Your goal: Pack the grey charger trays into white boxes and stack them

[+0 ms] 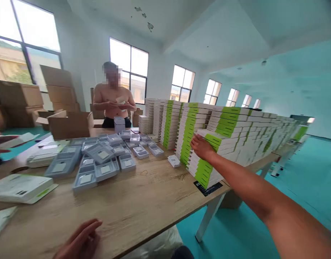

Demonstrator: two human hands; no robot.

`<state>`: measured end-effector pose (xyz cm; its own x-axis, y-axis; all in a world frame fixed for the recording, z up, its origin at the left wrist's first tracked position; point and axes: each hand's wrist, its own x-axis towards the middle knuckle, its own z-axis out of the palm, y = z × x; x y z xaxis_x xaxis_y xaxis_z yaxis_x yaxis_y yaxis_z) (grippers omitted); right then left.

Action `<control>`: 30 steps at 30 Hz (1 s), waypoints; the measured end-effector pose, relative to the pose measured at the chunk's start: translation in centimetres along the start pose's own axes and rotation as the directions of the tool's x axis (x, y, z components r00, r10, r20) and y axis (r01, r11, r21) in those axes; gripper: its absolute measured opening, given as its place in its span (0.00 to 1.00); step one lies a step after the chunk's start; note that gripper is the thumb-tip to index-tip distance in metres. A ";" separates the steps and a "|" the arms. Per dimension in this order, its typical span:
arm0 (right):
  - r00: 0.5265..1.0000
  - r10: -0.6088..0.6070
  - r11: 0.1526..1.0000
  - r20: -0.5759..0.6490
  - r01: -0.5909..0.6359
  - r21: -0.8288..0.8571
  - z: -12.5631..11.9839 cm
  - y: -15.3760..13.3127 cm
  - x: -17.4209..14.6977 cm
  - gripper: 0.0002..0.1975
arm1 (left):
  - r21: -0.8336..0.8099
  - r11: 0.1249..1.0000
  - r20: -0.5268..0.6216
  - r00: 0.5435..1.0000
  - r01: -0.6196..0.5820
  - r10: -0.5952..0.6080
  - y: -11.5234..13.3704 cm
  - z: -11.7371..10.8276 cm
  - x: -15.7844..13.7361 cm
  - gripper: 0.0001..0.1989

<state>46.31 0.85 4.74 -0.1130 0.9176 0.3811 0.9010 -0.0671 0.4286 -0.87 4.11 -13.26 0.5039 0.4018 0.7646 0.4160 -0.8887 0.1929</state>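
My right hand (202,146) reaches out to the near stack of flat white boxes with green ends (204,174). Its fingers are bent around the edge of the top box (213,141); the fingertips are partly hidden. Low over the near table edge, my left hand (83,237) holds nothing, its index finger stretched out and the other fingers loosely bent. A small pile of white cards (174,161) lies just left of the stacks. Grey plastic trays (104,169) with small white pieces in their compartments are heaped on the table's left half.
Rows of stacked boxes (251,138) run along the wooden table (143,205) to the right. A black sheet (208,187) lies under the near stack. Across the table stands a person (113,95) holding a light item. White packages (22,187) and an open carton (70,124) are at left.
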 end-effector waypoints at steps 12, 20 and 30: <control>0.806 -0.323 0.697 -0.496 0.557 0.451 8.9 -25.7 -7.8 0.19 | 0.589 0.309 -0.126 0.462 0.747 -0.878 -15.4 -19.3 -4.2 0.24; 0.874 -0.259 0.629 -0.412 0.476 0.615 6.8 -32.2 -7.4 0.14 | 0.607 0.131 -0.082 0.226 0.784 -0.971 -17.0 -20.0 -8.0 0.17; 0.993 -0.037 0.204 -0.111 0.116 0.972 5.4 -33.2 -7.1 0.13 | 0.486 0.400 -0.007 0.461 0.777 -0.887 -11.4 -19.7 -3.6 0.25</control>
<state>19.47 -1.37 -16.59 -0.1922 0.8705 0.4531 0.5776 0.4736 -0.6649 -22.28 8.43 -6.08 -0.1426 0.9722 0.1857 0.9257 0.0646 0.3727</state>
